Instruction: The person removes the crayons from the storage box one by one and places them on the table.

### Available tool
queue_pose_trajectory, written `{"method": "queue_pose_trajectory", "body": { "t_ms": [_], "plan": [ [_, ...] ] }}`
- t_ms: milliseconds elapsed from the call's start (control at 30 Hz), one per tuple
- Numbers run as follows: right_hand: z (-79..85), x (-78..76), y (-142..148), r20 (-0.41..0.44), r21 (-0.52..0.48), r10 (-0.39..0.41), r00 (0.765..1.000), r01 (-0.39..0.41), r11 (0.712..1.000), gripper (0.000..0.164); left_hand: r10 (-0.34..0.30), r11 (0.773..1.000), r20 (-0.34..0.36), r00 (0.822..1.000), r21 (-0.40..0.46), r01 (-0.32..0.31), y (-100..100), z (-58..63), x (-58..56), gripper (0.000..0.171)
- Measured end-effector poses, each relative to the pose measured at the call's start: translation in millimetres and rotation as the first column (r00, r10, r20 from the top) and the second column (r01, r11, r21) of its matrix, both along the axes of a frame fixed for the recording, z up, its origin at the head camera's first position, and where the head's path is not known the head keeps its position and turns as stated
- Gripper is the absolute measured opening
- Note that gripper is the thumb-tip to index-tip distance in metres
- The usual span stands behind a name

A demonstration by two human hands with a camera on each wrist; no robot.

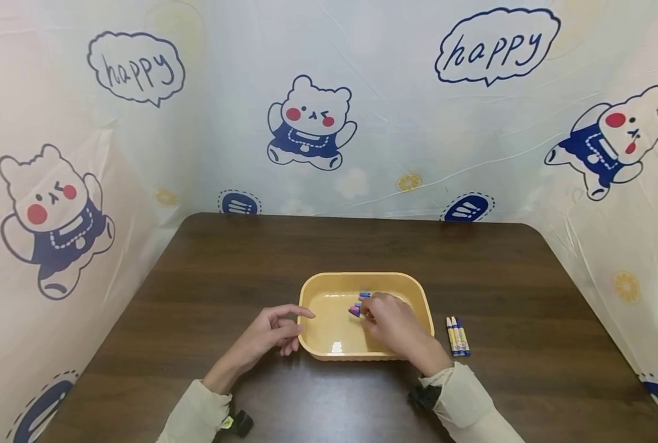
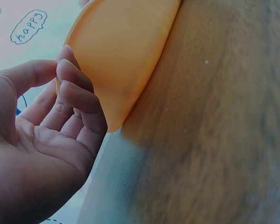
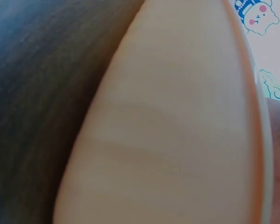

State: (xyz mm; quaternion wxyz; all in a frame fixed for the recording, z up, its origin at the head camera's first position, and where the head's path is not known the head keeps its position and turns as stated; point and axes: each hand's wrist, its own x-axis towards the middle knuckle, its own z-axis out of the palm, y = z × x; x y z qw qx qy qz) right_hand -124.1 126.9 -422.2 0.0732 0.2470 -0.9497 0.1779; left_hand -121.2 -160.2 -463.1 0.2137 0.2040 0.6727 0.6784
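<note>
A yellow plastic tray (image 1: 329,355) rests on the brown table. My left hand (image 1: 270,332) holds its left rim, the index finger reaching over the edge and the other fingers bent outside; the left wrist view shows that hand (image 2: 60,109) against the tray wall (image 2: 126,46). Inside the tray, my right hand (image 1: 395,326) has its fingertips curled around several crayons (image 1: 355,310), whose blue and pink ends stick out to the left. The palm hides the rest of them. In the right wrist view the tray's outer wall (image 3: 163,112) covers most of the hand.
To the right of the tray, three crayons (image 1: 458,336) with yellow wrappers lie side by side on the table (image 1: 240,258). A printed cloth (image 1: 395,111) with bears hangs behind the table and along both sides.
</note>
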Motion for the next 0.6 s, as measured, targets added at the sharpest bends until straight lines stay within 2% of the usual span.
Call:
{"method": "queue_pose_trajectory", "body": {
  "t_ms": [267, 600],
  "plan": [
    [9.6, 1.8, 3.3, 0.018, 0.001, -0.006, 1.0, 0.006, 1.0, 0.009, 0.006, 1.0, -0.001, 1.0, -0.022, -0.006, -0.2, -1.5, 0.5, 0.032],
    [17.6, 1.6, 7.6, 0.012, -0.008, -0.03, 0.999, 0.03, 1.0, 0.01, 0.006, 1.0, -0.008, 1.0, -0.015, -0.006, -0.5, -3.1, -0.2, 0.032]
  ]
}}
